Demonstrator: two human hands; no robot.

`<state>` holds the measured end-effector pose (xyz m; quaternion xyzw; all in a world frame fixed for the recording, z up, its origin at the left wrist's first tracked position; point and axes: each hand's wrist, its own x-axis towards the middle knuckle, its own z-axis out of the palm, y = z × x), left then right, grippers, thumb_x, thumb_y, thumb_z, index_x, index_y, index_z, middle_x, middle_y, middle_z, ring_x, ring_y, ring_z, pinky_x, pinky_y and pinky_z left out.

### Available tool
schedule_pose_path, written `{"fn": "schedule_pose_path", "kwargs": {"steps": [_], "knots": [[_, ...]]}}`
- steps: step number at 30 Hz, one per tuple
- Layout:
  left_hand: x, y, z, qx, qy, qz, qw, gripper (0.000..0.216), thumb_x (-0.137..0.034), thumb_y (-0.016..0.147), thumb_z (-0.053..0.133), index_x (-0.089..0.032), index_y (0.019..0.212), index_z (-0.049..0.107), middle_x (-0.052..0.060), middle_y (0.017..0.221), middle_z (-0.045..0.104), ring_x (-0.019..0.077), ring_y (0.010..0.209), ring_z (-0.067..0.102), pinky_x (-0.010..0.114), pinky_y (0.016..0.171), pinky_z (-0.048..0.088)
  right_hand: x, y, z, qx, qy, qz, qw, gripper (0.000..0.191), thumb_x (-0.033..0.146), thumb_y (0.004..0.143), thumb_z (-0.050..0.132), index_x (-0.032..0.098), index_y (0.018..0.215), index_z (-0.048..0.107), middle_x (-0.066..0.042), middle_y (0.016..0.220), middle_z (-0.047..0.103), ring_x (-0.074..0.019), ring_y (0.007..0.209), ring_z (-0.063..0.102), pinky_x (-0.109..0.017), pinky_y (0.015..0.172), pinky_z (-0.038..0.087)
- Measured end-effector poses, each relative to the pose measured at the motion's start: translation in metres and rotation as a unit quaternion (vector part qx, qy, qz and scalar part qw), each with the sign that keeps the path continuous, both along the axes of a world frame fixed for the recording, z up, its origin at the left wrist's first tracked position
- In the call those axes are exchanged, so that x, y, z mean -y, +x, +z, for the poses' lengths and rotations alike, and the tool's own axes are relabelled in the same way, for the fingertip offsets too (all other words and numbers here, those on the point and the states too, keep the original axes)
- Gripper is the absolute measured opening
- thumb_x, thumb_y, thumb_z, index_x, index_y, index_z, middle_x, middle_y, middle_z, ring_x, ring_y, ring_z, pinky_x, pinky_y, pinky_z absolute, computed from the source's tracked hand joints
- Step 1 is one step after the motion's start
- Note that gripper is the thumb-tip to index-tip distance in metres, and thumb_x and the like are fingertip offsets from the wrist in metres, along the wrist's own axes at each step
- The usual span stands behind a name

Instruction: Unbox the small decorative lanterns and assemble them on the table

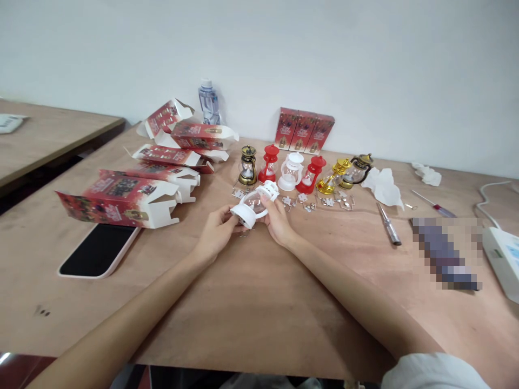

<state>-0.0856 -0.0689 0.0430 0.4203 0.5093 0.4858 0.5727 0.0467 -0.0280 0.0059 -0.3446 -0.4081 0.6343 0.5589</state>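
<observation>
A small white toy lantern (255,202) with a clear middle lies tilted between my two hands, its base turned toward me. My left hand (219,229) pinches the lantern near its base. Around its upper side, my right hand (278,220) is closed, thumb on the clear part. Just beyond stands a row of similar lanterns: a dark bronze one (247,166), a red one (268,163), a white one (290,172), another red one (311,174), a gold one (333,177) and a second bronze one (358,170). Small metal parts (328,202) lie in front of them.
Opened red boxes (117,200) pile up at left beside a phone (99,249). Three upright red boxes (304,131) and a water bottle (209,102) stand by the wall. At right lie crumpled white paper (383,186), a screwdriver (436,205), a pen-like tool (389,226) and a white device (503,259).
</observation>
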Motion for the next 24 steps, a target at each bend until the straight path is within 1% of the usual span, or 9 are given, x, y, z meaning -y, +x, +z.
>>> {"fn": "schedule_pose_path", "kwargs": {"steps": [3, 6, 9, 12, 14, 16, 19, 22, 24], "knots": [[-0.001, -0.001, 0.006, 0.059, -0.062, -0.009, 0.996, 0.018, -0.015, 0.073, 0.061, -0.009, 0.089, 0.067, 0.008, 0.085, 0.071, 0.018, 0.079, 0.068, 0.029, 0.078, 0.056, -0.002, 0.0, -0.001, -0.005, -0.002, -0.002, 1.0, 0.036, 0.051, 0.073, 0.064, 0.022, 0.093, 0.055, 0.001, 0.083, 0.067, -0.0139, 0.069, 0.066, -0.027, 0.059, 0.057], [-0.003, -0.003, 0.01, 0.115, -0.124, -0.002, 0.986, 0.02, -0.009, 0.071, 0.056, -0.008, 0.087, 0.067, 0.01, 0.086, 0.072, 0.0198, 0.084, 0.069, 0.029, 0.083, 0.056, -0.003, 0.0, -0.002, -0.01, -0.005, -0.003, 1.0, 0.037, 0.052, 0.073, 0.063, 0.023, 0.095, 0.054, 0.0, 0.086, 0.068, -0.0149, 0.072, 0.067, -0.028, 0.061, 0.058], [-0.006, -0.004, 0.012, 0.155, -0.167, 0.012, 0.974, 0.02, -0.008, 0.072, 0.053, -0.007, 0.087, 0.067, 0.012, 0.09, 0.072, 0.0202, 0.086, 0.07, 0.026, 0.08, 0.058, -0.003, -0.001, -0.001, -0.01, -0.011, -0.009, 1.0, 0.038, 0.051, 0.074, 0.062, 0.023, 0.098, 0.054, 0.0, 0.09, 0.068, -0.0161, 0.078, 0.068, -0.03, 0.064, 0.058], [-0.007, -0.005, 0.012, 0.169, -0.188, 0.021, 0.967, 0.019, -0.008, 0.074, 0.051, -0.008, 0.086, 0.066, 0.013, 0.092, 0.072, 0.0206, 0.089, 0.07, 0.025, 0.078, 0.059, -0.002, -0.001, 0.001, -0.019, -0.015, -0.01, 1.0, 0.038, 0.051, 0.074, 0.063, 0.023, 0.099, 0.054, -0.001, 0.09, 0.069, -0.0175, 0.081, 0.068, -0.031, 0.066, 0.059], [-0.006, -0.006, 0.013, 0.167, -0.181, 0.017, 0.969, 0.017, -0.007, 0.074, 0.053, -0.007, 0.083, 0.067, 0.013, 0.093, 0.072, 0.0209, 0.091, 0.069, 0.026, 0.081, 0.059, -0.002, 0.0, 0.003, -0.036, -0.023, -0.011, 0.999, 0.037, 0.051, 0.073, 0.063, 0.022, 0.095, 0.055, -0.001, 0.088, 0.07, -0.0178, 0.081, 0.068, -0.031, 0.066, 0.058], [-0.005, -0.006, 0.014, 0.166, -0.154, 0.003, 0.974, 0.015, -0.005, 0.072, 0.056, -0.006, 0.082, 0.068, 0.013, 0.095, 0.072, 0.0209, 0.093, 0.069, 0.026, 0.087, 0.057, -0.003, 0.002, 0.006, -0.064, -0.035, -0.013, 0.997, 0.034, 0.051, 0.074, 0.062, 0.022, 0.091, 0.056, 0.0, 0.086, 0.07, -0.0172, 0.08, 0.068, -0.029, 0.065, 0.058], [-0.003, -0.008, 0.013, 0.156, -0.119, -0.023, 0.98, 0.018, -0.005, 0.072, 0.058, -0.005, 0.088, 0.068, 0.012, 0.096, 0.072, 0.0201, 0.095, 0.068, 0.028, 0.095, 0.053, -0.005, 0.006, 0.011, -0.118, -0.067, -0.022, 0.99, 0.027, 0.049, 0.078, 0.058, 0.023, 0.087, 0.057, 0.003, 0.083, 0.07, -0.0143, 0.073, 0.068, -0.025, 0.061, 0.058], [-0.003, -0.008, 0.008, 0.117, -0.1, -0.022, 0.988, 0.022, -0.005, 0.072, 0.06, -0.007, 0.092, 0.067, 0.011, 0.096, 0.072, 0.0186, 0.096, 0.068, 0.03, 0.099, 0.049, -0.006, 0.008, 0.015, -0.156, -0.096, -0.022, 0.983, 0.022, 0.045, 0.081, 0.056, 0.024, 0.084, 0.059, 0.005, 0.08, 0.07, -0.0113, 0.067, 0.066, -0.02, 0.058, 0.057], [-0.003, -0.007, 0.003, 0.063, -0.066, -0.028, 0.995, 0.024, -0.009, 0.071, 0.063, -0.009, 0.096, 0.065, 0.01, 0.099, 0.072, 0.0186, 0.098, 0.067, 0.032, 0.099, 0.048, -0.006, 0.009, 0.016, -0.163, -0.102, -0.016, 0.981, 0.02, 0.043, 0.082, 0.055, 0.024, 0.084, 0.06, 0.006, 0.08, 0.071, -0.0106, 0.065, 0.066, -0.02, 0.057, 0.057]]}}
